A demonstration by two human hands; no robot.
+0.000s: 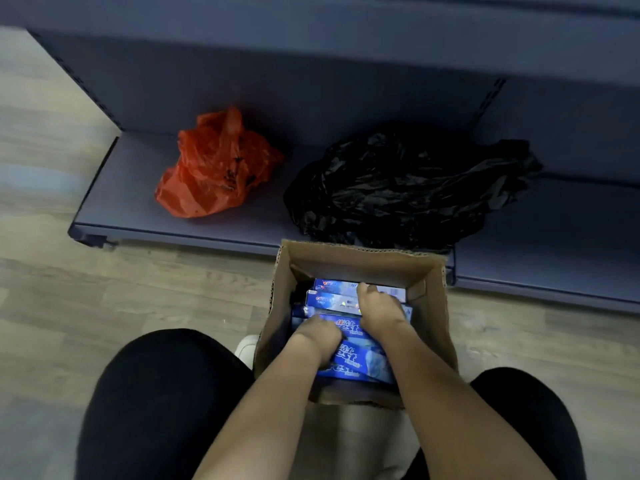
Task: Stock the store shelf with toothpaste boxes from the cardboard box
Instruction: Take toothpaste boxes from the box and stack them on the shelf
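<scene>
Reaching down into the cardboard box, both hands work among the toothpaste boxes. The left hand has its fingers curled down over the near boxes, gripping one; the fingertips are hidden below the knuckles. The right hand lies just beyond it, fingers bent over the far boxes and curled round the edge of one. At least five blue toothpaste boxes are visible, lying flat and packed side by side; more may be hidden under the hands. Beyond the fingers, the far wall of the cardboard box stands close, with a narrow open gap to the left of the left fingers along the box wall. Past that wall lies the bottom store shelf, its front edge nearly touching the box. Two bags sit on it: one red bag beyond and left of the fingers, one black bag straight beyond. Bare shelf remains at both ends.
</scene>
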